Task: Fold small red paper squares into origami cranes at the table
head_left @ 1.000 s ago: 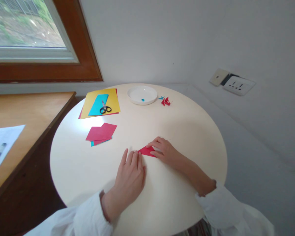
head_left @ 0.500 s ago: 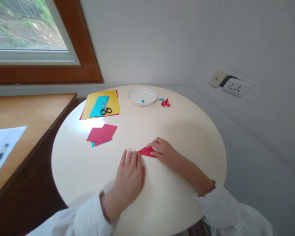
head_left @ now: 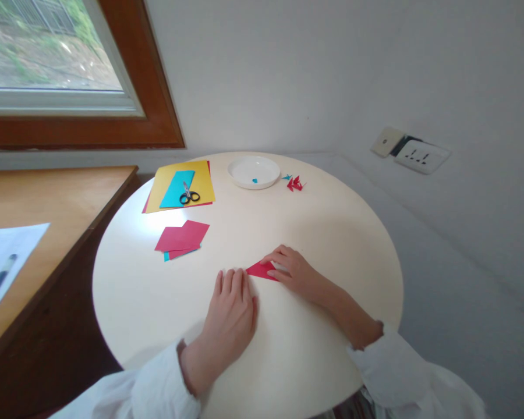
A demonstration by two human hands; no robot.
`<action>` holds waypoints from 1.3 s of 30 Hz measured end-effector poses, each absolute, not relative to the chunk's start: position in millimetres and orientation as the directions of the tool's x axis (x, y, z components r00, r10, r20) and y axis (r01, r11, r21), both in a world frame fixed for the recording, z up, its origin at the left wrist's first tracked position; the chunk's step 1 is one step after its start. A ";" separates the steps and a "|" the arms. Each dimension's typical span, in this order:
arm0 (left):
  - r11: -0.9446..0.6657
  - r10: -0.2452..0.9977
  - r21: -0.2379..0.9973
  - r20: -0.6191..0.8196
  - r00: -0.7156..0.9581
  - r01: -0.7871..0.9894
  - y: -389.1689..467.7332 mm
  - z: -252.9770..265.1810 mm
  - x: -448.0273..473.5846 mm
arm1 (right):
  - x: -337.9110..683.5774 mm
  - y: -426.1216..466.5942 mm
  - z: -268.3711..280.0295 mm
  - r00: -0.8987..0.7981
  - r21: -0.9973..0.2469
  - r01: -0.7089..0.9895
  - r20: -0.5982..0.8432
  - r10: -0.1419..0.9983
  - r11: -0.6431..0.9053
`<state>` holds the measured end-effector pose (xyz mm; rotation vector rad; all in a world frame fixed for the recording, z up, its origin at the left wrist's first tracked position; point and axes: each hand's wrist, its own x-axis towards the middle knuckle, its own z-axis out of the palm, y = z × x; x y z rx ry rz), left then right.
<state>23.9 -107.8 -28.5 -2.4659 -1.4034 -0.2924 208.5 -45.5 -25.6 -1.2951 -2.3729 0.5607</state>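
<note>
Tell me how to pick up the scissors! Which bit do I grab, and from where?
Probably best by the black handle loops, coming from the near side of the table. The scissors lie on the paper stack with the loops nearer and the blades pointing away, so reaching that way should meet the loops first.

A round white table (head_left: 332, 224) carries a plate (head_left: 244, 171) by its far edge, paper figures (head_left: 294, 184) beside it, stacked sheets (head_left: 177, 189) at the far-left edge, paper pieces (head_left: 182, 236) toward the left edge, a red paper triangle (head_left: 260, 270) near the middle.
</note>
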 end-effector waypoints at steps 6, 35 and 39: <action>-0.508 0.787 -0.136 0.329 0.522 0.851 -106.9 -29.5 24.2 | 208.0 -45.4 -24.0 -0.503 -0.516 0.709 0.108 0.858 0.481; -0.424 0.889 0.113 0.243 0.388 0.899 -46.0 -2.7 -0.2 | 209.6 -44.6 -26.1 -0.507 -0.541 0.690 0.114 0.855 0.481; -0.254 0.927 0.234 0.335 0.168 0.938 30.2 11.1 -24.6 | 210.5 -42.8 -27.2 -0.509 -0.553 0.683 0.107 0.854 0.476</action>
